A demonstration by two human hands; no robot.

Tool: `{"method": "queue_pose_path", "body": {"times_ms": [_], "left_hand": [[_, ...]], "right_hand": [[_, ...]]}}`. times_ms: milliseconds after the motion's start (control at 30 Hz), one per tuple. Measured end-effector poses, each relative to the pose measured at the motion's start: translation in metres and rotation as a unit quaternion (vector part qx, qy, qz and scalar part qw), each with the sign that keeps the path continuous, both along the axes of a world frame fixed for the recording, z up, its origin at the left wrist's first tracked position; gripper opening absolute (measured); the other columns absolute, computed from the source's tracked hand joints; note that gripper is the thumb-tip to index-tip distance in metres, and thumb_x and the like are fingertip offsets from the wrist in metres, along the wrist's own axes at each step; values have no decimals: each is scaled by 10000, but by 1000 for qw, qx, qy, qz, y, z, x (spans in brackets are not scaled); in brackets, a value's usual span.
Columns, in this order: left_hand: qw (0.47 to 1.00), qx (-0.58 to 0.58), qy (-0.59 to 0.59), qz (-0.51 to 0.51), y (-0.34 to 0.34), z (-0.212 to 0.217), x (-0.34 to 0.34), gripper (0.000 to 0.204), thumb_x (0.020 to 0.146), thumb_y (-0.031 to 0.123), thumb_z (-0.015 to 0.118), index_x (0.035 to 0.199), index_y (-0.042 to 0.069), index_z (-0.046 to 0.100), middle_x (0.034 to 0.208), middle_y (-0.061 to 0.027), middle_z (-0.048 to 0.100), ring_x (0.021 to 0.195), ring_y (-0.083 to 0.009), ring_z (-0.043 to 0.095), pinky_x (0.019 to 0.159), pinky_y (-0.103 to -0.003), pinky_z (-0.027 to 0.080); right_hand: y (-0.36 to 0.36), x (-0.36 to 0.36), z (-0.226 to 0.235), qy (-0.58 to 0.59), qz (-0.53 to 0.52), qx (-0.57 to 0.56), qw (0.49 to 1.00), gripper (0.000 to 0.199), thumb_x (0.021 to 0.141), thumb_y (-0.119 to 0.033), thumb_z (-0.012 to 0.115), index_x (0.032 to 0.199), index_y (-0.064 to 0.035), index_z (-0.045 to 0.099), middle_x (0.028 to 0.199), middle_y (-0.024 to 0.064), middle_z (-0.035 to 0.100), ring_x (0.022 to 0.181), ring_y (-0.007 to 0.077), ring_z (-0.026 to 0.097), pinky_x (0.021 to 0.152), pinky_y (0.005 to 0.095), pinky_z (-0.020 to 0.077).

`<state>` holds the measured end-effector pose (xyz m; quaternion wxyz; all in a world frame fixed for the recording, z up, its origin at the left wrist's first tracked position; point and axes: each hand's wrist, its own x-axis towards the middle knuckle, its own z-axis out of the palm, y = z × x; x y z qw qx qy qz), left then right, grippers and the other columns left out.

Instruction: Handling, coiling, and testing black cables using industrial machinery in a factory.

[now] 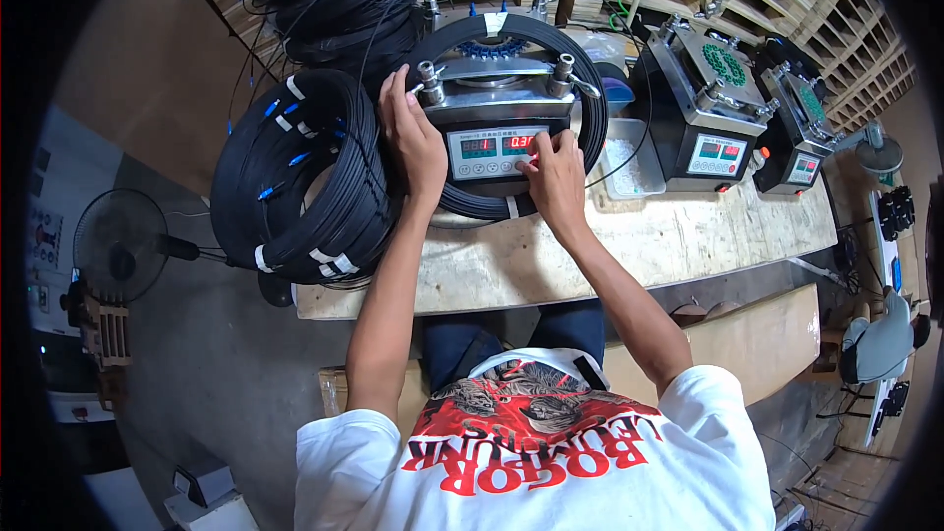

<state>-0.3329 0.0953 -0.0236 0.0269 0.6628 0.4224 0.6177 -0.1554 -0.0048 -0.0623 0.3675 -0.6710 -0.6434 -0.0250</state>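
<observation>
Near the upper middle of the frame, a boxy machine [506, 116] with a steel top stood on the pale wooden table [678, 231]. A black cable coil [593, 118] ringed the machine's front part as seen from above, its lower arc passing below the control panel [472, 169] and its upper arc near a blue-edged disc [492, 47].

The left hand [415, 143] lay along the machine's left side, its fingers long and nearly straight, pointing up the frame beside the left clamp post [430, 84]. It looked flat rather than gripping, and nothing showed inside it. The right hand [558, 172] was bent over the panel's right end, thumb and fingertips narrowed together at its face; whether they pressed a button or pinched something small, I could not tell.

The machine looked heavy and rigid, something to steady by its solid sides rather than lift; its smooth metal top might prove slippery, and the panel seemed to call for a light fingertip. The coil probably had some weight, springy but bendable, best taken with both hands at opposite sides or near the white tape [495, 25], without kinking it. The blue connectors would likely be its fragile part.

A thicker cable bundle [369, 177] sat at left of center, a clear tray [634, 192] right of the machine, and a second machine [683, 133] at upper right.
</observation>
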Motion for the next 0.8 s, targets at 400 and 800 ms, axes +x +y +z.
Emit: {"method": "queue_pose_path", "body": {"times_ms": [400,800], "left_hand": [[1000,-30,3,8,-1,-2,0,361,1071,122,357,1393,12,480,1392,-226,499,1278,-389,499,1075,-450,403],[996,-72,55,-25,-47,0,-1,502,1068,291,413,1510,56,377,1560,-333,230,1455,-466,249,1177,-506,220]], "right_hand": [[-3,0,-5,4,2,26,1000,285,805,-82,743,999,-70,534,960,143,478,896,336,513,739,438,393],[-5,6,-11,-52,39,48,997,189,854,-126,686,996,-76,572,914,109,493,867,295,525,744,411,386]]}}
